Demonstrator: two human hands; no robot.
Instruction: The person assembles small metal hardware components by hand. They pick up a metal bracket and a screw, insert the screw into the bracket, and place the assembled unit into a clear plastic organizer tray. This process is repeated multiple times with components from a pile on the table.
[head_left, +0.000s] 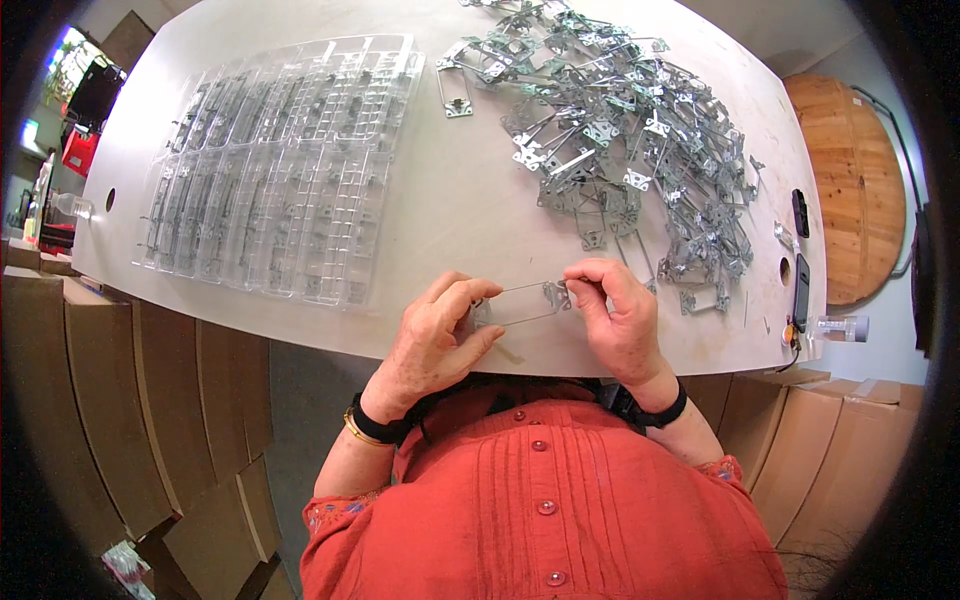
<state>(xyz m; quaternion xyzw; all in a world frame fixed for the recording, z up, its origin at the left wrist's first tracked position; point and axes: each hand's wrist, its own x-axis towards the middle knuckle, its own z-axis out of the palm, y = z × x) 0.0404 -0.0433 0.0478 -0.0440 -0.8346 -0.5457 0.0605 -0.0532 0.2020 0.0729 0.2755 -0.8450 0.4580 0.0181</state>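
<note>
Between my two hands, just above the near edge of the table, is a metal wire bracket [530,320], a narrow wire frame with a small plate at each end. My left hand [437,332] closes its fingers and thumb around the left end, hiding most of that plate. My right hand [618,312] pinches the right end plate between thumb and forefinger. Beyond my right hand lies a large tangled heap of similar metal brackets [600,130]. One loose bracket [455,92] lies at the heap's left side.
A clear plastic tray [385,215] with rows of metal parts covers the table's left side. On the right edge are a dark phone [801,290] and a small black object [800,213]. Cardboard boxes [60,400] stand left below; more boxes [800,440] are at right.
</note>
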